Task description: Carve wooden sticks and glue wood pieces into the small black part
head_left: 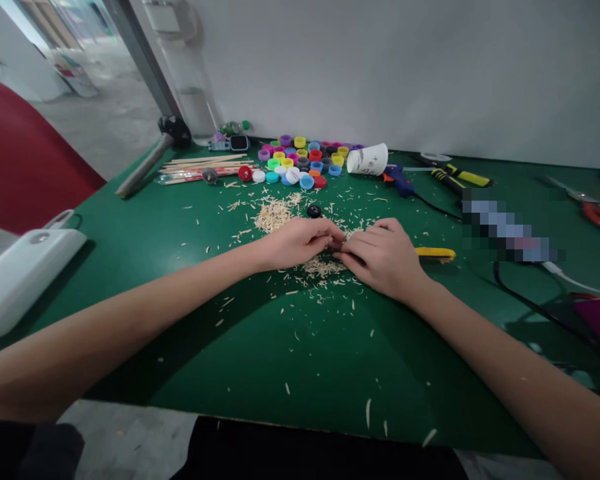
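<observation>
My left hand [303,241] and my right hand [384,259] meet fingertip to fingertip just above the table, in the middle of the view. The fingers of both are curled and pressed together; whatever lies between them is hidden or too small to name. Pale wood shavings [323,268] are scattered under and around them, with a thicker heap [274,215] beyond my left hand. A black round cap [314,211] lies just past the left fingers. From behind my right hand sticks out a yellow handle [436,254]; I cannot tell whether that hand touches it.
Behind the hands on the green table [290,373] are several coloured bottle caps [306,181], thin wooden sticks [205,161], a paper cup [367,160] on its side and a blue glue gun [399,182]. A hammer [147,163] and white box [35,273] lie left, scissors [587,200] right.
</observation>
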`<action>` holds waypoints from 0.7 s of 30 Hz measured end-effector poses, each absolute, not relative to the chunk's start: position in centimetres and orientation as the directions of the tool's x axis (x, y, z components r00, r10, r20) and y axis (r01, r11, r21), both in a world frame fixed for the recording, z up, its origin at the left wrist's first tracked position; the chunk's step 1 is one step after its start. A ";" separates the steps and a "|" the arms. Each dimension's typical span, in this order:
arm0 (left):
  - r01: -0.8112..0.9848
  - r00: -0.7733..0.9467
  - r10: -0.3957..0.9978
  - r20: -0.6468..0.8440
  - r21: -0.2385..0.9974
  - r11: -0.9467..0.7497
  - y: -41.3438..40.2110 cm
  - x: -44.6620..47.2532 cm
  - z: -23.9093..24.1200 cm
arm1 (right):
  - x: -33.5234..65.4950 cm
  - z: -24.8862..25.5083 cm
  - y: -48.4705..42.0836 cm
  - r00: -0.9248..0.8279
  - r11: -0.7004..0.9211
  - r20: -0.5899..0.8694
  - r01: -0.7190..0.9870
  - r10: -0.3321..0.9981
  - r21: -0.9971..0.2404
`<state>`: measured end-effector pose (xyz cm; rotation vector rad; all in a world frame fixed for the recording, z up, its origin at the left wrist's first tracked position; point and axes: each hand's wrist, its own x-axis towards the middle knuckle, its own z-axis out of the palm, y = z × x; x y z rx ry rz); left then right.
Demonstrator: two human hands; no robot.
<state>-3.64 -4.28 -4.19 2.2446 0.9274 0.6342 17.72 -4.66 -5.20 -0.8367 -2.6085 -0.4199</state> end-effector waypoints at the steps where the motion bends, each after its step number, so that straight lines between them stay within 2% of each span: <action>1: 0.445 0.642 0.742 0.194 0.693 -0.567 -4.3 -3.7 -4.2 | 17.7 -5.2 -4.6 -0.760 0.783 0.426 0.599 0.491 0.166; 21: 0.459 0.695 0.709 0.117 0.688 -0.563 -4.4 -3.6 -3.6 | 17.7 -5.4 -4.8 -0.740 0.781 0.470 0.606 0.482 0.154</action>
